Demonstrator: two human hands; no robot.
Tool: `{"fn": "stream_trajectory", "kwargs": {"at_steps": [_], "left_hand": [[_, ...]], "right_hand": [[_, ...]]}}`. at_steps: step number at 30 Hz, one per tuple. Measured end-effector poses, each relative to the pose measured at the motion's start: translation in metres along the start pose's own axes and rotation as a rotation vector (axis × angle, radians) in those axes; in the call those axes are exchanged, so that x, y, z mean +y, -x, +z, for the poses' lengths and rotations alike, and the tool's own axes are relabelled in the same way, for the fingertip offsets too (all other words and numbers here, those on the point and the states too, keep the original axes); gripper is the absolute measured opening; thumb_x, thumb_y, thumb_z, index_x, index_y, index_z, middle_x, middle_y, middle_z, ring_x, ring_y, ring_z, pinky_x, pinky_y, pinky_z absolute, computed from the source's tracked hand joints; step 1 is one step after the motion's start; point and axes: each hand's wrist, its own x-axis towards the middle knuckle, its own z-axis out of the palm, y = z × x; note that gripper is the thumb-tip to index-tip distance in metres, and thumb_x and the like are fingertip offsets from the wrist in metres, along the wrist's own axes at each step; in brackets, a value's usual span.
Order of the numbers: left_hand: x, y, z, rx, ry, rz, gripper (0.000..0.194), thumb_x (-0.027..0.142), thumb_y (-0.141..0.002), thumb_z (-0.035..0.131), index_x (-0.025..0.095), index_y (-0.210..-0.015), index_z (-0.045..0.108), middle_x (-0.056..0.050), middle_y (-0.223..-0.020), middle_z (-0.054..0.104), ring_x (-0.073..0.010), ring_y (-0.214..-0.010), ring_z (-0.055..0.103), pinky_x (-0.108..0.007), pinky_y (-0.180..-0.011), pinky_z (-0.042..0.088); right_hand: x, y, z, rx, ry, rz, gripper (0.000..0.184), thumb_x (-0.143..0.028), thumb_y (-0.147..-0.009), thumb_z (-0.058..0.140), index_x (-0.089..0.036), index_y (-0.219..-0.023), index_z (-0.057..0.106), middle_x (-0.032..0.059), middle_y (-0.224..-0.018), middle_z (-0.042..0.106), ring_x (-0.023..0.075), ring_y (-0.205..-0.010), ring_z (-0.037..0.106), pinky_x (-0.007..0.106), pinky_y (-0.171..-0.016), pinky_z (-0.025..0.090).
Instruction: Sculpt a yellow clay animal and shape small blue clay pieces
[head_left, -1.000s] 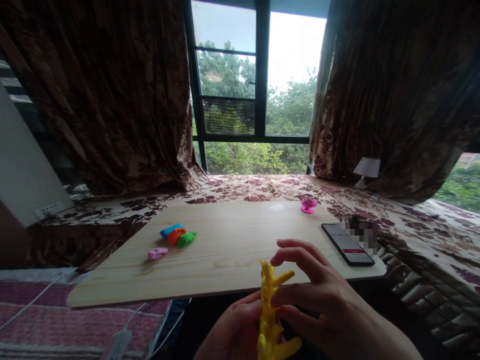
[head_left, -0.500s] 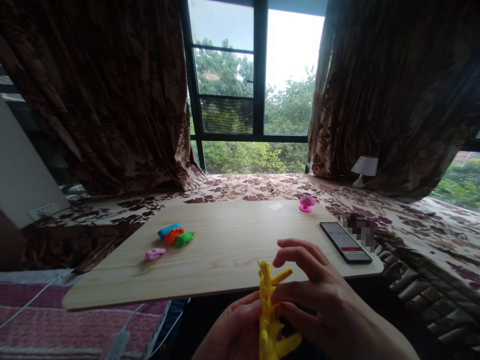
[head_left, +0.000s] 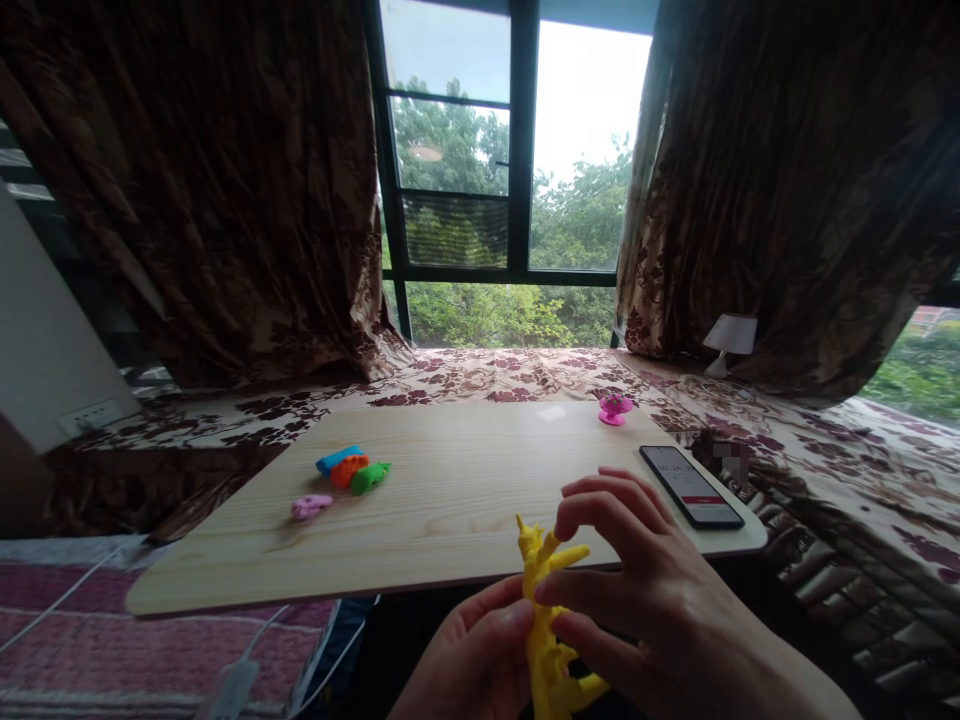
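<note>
A yellow figure (head_left: 541,655), apparently of modelling clay, is held upright just off the table's near edge; short limbs stick out to its right and a small point tops it. My left hand (head_left: 476,655) grips its left side, thumb pressed on the front. From the right, my right hand (head_left: 637,590) pinches the figure around its middle, other fingers curled near the upper limb. The figure's lower end runs out of the picture. On the table's left lie a blue lump (head_left: 336,459), an orange one (head_left: 349,470), a green one (head_left: 370,478) and a pink one (head_left: 310,507).
The pale wooden table (head_left: 450,500) carries a phone (head_left: 691,487) with a running timer at right and a magenta clay piece (head_left: 615,408) at the far edge. Beyond it a small white lamp (head_left: 729,340) stands on the flowered sill cover. A white power strip (head_left: 234,690) lies lower left.
The yellow figure has shifted slightly right and turned a little, its top now leaning left. My right hand has moved slightly right with it, while my left hand keeps its hold.
</note>
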Motion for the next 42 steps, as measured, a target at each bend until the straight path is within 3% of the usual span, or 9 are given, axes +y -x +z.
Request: {"fn": "stream_trajectory", "kwargs": {"at_steps": [5, 11, 16, 21, 26, 32, 38, 42], "left_hand": [[0.001, 0.0, 0.001, 0.021, -0.033, 0.003, 0.031, 0.018, -0.081, 0.058, 0.008, -0.11, 0.063, -0.014, -0.096, 0.071, -0.0193, -0.083, 0.066, -0.03, -0.08, 0.046], [0.002, 0.001, 0.003, 0.042, -0.044, 0.012, 0.027, 0.016, -0.081, 0.058, 0.008, -0.107, 0.065, -0.014, -0.091, 0.072, -0.0192, -0.079, 0.067, -0.029, -0.073, 0.048], [0.003, 0.0, 0.004, 0.061, -0.051, 0.015, 0.024, 0.015, -0.081, 0.058, 0.009, -0.103, 0.066, -0.012, -0.088, 0.073, -0.0179, -0.078, 0.067, -0.029, -0.073, 0.049], [0.003, -0.001, 0.002, 0.074, -0.01, 0.03, 0.026, 0.013, -0.081, 0.057, 0.008, -0.105, 0.065, -0.011, -0.088, 0.072, -0.016, -0.076, 0.066, -0.029, -0.073, 0.05], [0.003, 0.002, -0.001, 0.113, 0.063, 0.022, 0.028, 0.015, -0.077, 0.06, 0.01, -0.104, 0.066, -0.008, -0.085, 0.069, -0.0145, -0.076, 0.063, -0.031, -0.076, 0.048], [0.004, 0.005, 0.002, 0.139, 0.096, 0.073, 0.03, 0.016, -0.075, 0.06, 0.013, -0.104, 0.066, -0.007, -0.088, 0.068, -0.0157, -0.081, 0.063, -0.029, -0.075, 0.047], [0.005, 0.008, 0.007, 0.189, 0.045, 0.189, 0.027, 0.018, -0.073, 0.065, 0.017, -0.099, 0.069, -0.007, -0.089, 0.071, -0.0158, -0.083, 0.063, -0.028, -0.079, 0.048], [0.005, 0.013, 0.015, 0.296, -0.018, 0.227, 0.027, 0.016, -0.072, 0.067, 0.017, -0.098, 0.07, -0.007, -0.09, 0.073, -0.0176, -0.086, 0.065, -0.027, -0.081, 0.048]], "right_hand": [[-0.001, 0.0, 0.002, -0.023, 0.042, -0.03, 0.008, -0.024, -0.082, 0.06, -0.028, -0.081, 0.067, 0.0013, -0.121, 0.046, 0.0266, -0.132, 0.021, 0.049, -0.109, 0.016], [0.001, -0.005, 0.006, -0.059, 0.05, -0.057, 0.012, -0.024, -0.082, 0.062, -0.022, -0.07, 0.064, 0.0012, -0.12, 0.05, 0.0258, -0.134, 0.019, 0.045, -0.109, 0.018], [0.001, -0.007, 0.006, -0.085, 0.026, -0.047, 0.012, -0.023, -0.084, 0.059, -0.023, -0.074, 0.066, 0.0002, -0.116, 0.053, 0.0229, -0.133, 0.022, 0.043, -0.11, 0.02], [0.005, 0.001, -0.006, -0.02, -0.018, 0.027, 0.017, -0.024, -0.085, 0.057, -0.031, -0.099, 0.064, 0.0004, -0.122, 0.049, 0.0227, -0.134, 0.02, 0.042, -0.108, 0.027], [0.001, 0.011, -0.014, 0.092, -0.003, 0.011, 0.016, -0.017, -0.082, 0.058, -0.028, -0.09, 0.067, 0.0037, -0.113, 0.055, 0.0254, -0.13, 0.031, 0.04, -0.101, 0.039], [-0.007, 0.018, -0.001, 0.166, -0.065, 0.037, 0.013, -0.015, -0.076, 0.063, -0.025, -0.083, 0.067, 0.0045, -0.106, 0.059, 0.0252, -0.123, 0.04, 0.035, -0.095, 0.044], [-0.005, 0.021, 0.01, 0.16, -0.115, 0.116, 0.018, -0.013, -0.078, 0.06, -0.026, -0.089, 0.065, 0.0048, -0.105, 0.058, 0.0213, -0.111, 0.05, 0.031, -0.087, 0.048], [-0.004, 0.021, 0.017, 0.118, -0.164, 0.17, 0.011, -0.019, -0.08, 0.06, -0.024, -0.088, 0.065, 0.0056, -0.099, 0.059, 0.0196, -0.094, 0.056, 0.031, -0.078, 0.05]]}}
